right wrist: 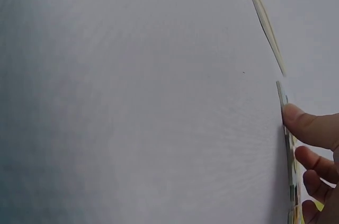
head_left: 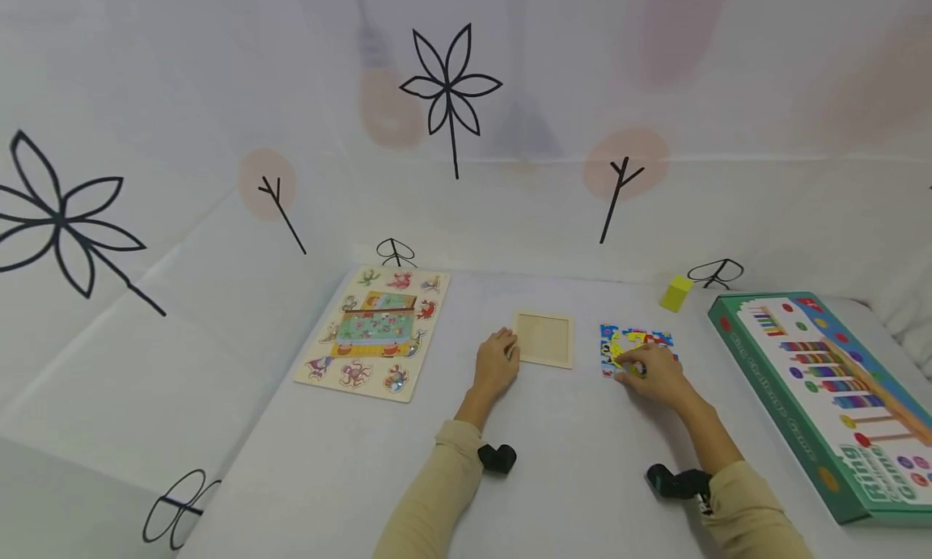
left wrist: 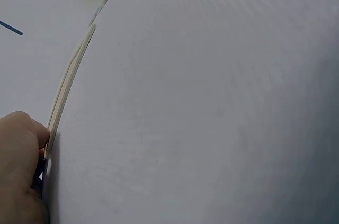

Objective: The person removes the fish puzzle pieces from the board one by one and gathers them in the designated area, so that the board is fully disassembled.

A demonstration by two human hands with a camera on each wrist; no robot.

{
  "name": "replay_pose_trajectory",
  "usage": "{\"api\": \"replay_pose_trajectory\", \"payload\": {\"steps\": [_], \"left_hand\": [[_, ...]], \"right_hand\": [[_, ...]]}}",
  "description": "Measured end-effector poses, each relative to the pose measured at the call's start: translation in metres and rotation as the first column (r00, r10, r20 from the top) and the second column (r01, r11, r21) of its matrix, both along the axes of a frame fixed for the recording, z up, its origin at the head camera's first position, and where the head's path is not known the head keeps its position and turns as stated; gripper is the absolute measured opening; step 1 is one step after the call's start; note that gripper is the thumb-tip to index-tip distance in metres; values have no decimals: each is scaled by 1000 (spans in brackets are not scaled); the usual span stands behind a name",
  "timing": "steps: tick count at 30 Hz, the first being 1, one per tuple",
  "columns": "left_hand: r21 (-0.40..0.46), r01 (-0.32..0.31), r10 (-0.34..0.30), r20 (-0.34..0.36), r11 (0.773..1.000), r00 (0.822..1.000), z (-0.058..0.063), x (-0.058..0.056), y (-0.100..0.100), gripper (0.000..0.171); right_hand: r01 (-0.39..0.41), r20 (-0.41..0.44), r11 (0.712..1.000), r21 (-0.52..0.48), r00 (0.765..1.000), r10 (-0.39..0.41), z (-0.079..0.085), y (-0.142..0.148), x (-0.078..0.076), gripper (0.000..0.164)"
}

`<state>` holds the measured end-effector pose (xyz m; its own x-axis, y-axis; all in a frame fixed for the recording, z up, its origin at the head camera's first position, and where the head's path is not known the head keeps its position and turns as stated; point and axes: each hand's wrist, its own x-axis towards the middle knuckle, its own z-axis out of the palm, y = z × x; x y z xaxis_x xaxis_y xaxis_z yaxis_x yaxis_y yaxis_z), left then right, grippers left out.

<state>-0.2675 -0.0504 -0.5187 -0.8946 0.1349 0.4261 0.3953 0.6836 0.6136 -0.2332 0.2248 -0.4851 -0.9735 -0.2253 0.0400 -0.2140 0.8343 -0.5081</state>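
Note:
A shallow square wooden tray (head_left: 544,340) lies flat on the white table. My left hand (head_left: 498,360) grips its left edge, and in the left wrist view the thumb (left wrist: 39,130) sits against that edge. To the right of the tray lies a colourful jigsaw puzzle (head_left: 608,350) with blue, yellow and red parts. Over its near side is my right hand (head_left: 655,373), fingers curled. In the right wrist view the right thumb (right wrist: 299,121) touches the puzzle's near edge, while the other fingers bend over its top. The hand covers part of the puzzle.
A wooden picture board (head_left: 374,332) with sea animals lies at the left. Behind the puzzle stands a yellow-green block (head_left: 676,293). A large green game box (head_left: 823,397) fills the right side. White patterned cloth (head_left: 510,211) hangs behind the table.

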Motion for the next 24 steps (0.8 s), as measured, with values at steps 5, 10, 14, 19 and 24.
{"api": "replay_pose_trajectory", "payload": {"steps": [5, 10, 14, 19, 24], "left_hand": [[-5, 3, -4, -5, 1000, 1000, 1, 0, 1, 23], [-5, 1, 0, 6, 1000, 1000, 0, 0, 2, 23], [-2, 0, 0, 11, 1000, 1000, 0, 1, 2, 23], [59, 0, -3, 44, 998, 999, 0, 1, 0, 24], [190, -5, -30, 178, 982, 983, 2, 6, -9, 32]], "right_hand": [[-12, -23, 999, 49, 1000, 13, 2, 0, -1, 25], [-25, -33, 998, 49, 999, 27, 4, 0, 2, 24], [-32, -35, 999, 6, 999, 32, 3, 4, 4, 32], [2, -36, 998, -68, 999, -5, 4, 20, 11, 41], [91, 2, 995, -49, 996, -91, 11, 47, 24, 45]]}}
